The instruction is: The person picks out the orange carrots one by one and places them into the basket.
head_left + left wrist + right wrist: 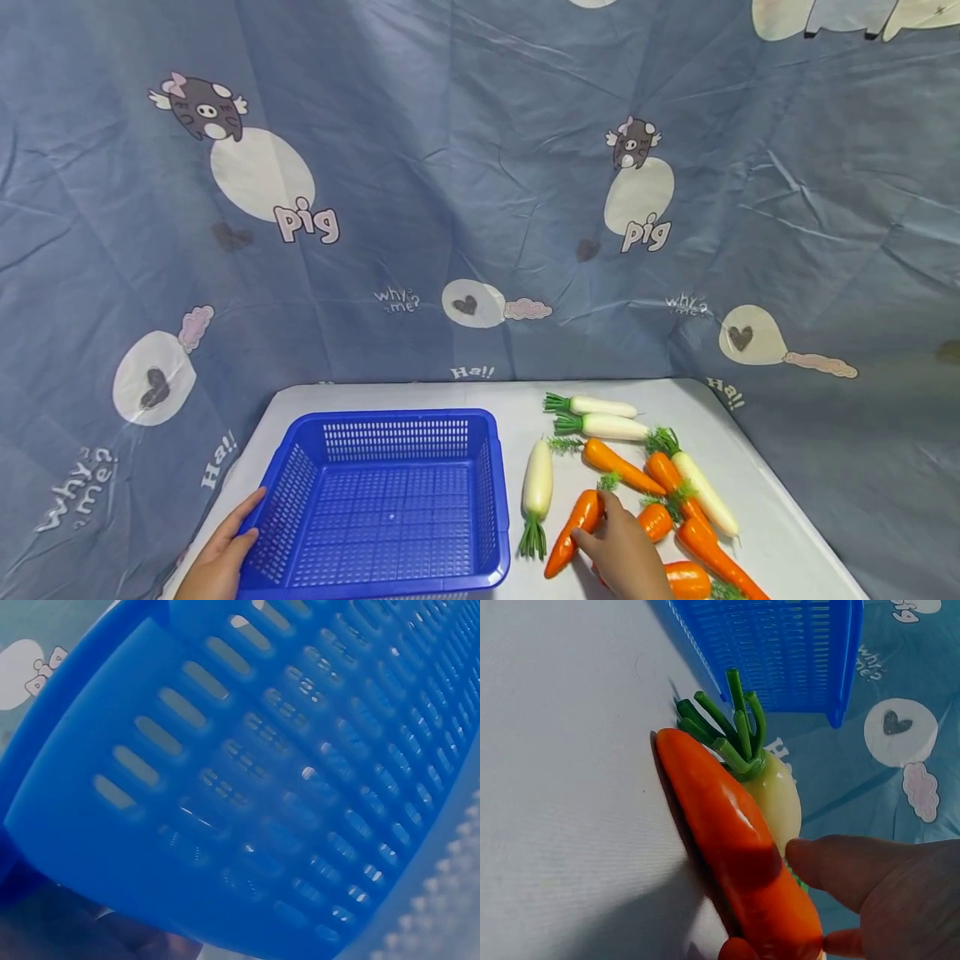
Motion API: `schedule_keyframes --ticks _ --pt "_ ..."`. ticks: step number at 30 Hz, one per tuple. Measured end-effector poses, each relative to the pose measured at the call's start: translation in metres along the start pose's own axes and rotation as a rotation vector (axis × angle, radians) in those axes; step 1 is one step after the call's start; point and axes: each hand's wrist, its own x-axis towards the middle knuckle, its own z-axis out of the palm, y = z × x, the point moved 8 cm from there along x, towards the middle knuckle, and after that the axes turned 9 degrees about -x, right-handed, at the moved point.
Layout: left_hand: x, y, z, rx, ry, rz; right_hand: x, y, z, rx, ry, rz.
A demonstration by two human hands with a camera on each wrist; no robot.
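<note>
One carrot [567, 540] pinched by right hand [624, 550] | left hand [219, 560] at basket [390, 517], grip unclear | cloth [450, 208]: "pig", "Ha!!"

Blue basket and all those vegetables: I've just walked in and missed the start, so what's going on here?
A person's left hand holds the left side of the blue basket, while the right hand holds an orange carrot. The other carrots and the white radishes lie on the table, to the basket's right; none shows inside it.
</note>
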Motion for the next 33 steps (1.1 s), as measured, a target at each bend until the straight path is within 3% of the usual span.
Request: schedule_keyframes --ticks 6,8,13,16,19,26,33 --pt "0.002 0.002 -0.002 0.027 -0.036 0.062 -0.001 -0.009 -0.002 -0.029 0.021 -0.050" --pt "0.003 0.005 -0.003 0.050 -0.052 0.150 -0.001 -0.012 -0.003 -0.036 0.019 -0.054" --pt "-0.002 0.016 -0.002 0.165 -0.056 0.471 -0.003 -0.019 -0.002 -0.049 0.019 -0.064" --pt "-0.006 0.019 -0.001 0.200 -0.053 0.580 -0.003 -0.022 -0.002 -0.047 0.025 -0.084" --pt "-0.008 0.021 0.001 0.177 -0.081 0.619 -0.003 -0.024 -0.002 -0.038 0.027 -0.087" --pt "-0.006 0.016 0.001 0.160 -0.084 0.563 -0.002 -0.034 0.006 -0.003 -0.010 -0.089" --pt "-0.005 0.015 0.001 0.172 -0.077 0.578 0.001 -0.037 0.009 0.004 -0.004 -0.082"
